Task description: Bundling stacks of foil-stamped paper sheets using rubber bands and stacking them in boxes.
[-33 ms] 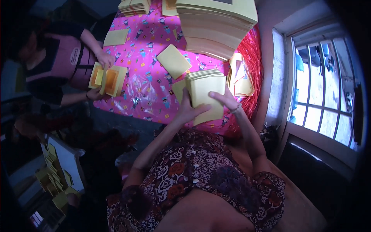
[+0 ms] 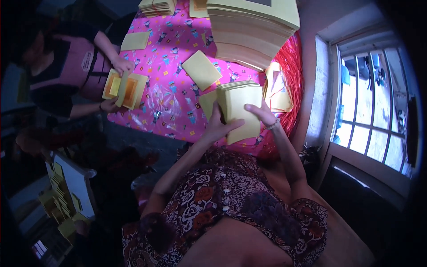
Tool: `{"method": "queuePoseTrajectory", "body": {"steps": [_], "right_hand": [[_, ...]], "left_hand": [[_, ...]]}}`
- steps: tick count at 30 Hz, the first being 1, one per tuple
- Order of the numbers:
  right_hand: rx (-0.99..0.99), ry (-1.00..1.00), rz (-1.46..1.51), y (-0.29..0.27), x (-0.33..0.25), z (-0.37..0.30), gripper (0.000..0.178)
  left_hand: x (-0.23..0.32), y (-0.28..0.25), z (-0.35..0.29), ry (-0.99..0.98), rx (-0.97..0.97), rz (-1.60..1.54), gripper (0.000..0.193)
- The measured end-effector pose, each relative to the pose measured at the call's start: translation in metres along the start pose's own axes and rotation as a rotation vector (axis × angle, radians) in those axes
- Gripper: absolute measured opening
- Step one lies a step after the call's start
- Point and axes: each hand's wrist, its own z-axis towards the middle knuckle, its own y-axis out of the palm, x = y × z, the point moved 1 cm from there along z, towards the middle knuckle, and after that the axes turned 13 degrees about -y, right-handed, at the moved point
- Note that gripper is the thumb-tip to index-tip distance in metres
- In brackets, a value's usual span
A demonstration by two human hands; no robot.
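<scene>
A thick stack of yellow paper sheets [image 2: 241,107] is held between my two hands near the table's front edge. Against its left side lies my left hand [image 2: 221,127], thumb stretched across the front face. My right hand [image 2: 262,114] grips the right edge, its thumb pressed on the top sheet. Most of my fingers are hidden behind the stack. Partly covered by it, another yellow sheet [image 2: 207,104] shows at its left. A separate small yellow stack [image 2: 202,71] rests on the table just beyond.
A tall pile of yellow paper [image 2: 249,40] rises at the back, with red plastic strands [image 2: 291,84] to its right. Across the pink patterned tablecloth [image 2: 167,89], a co-worker's hands [image 2: 121,66] handle yellow and orange sheets [image 2: 132,91]. A barred window [image 2: 371,102] is at right.
The whole view has shifted very slightly. My hands keep the same hold on the paper stack.
</scene>
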Motion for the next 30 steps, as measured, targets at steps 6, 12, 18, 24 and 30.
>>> {"method": "queuePoseTrajectory", "body": {"steps": [6,12,18,24,30], "right_hand": [[-0.112,0.042,0.035,-0.013,0.027,0.018,0.067],[-0.208,0.144,-0.030,0.009,0.042,0.047,0.071],[-0.169,0.148,-0.081,0.013,0.078,0.056,0.078],[-0.142,0.136,-0.197,0.032,0.066,0.067,0.079],[-0.122,0.180,-0.279,0.022,0.066,0.059,0.083]], "left_hand": [[-0.074,-0.048,0.002,-0.154,0.338,-0.317,0.045],[-0.117,-0.073,0.012,-0.134,0.506,0.016,0.033],[-0.127,-0.073,0.021,-0.120,0.530,-0.027,0.030],[-0.139,-0.091,0.032,-0.225,0.477,-0.338,0.024],[-0.105,-0.063,0.026,-0.016,0.514,-0.080,0.055]]}}
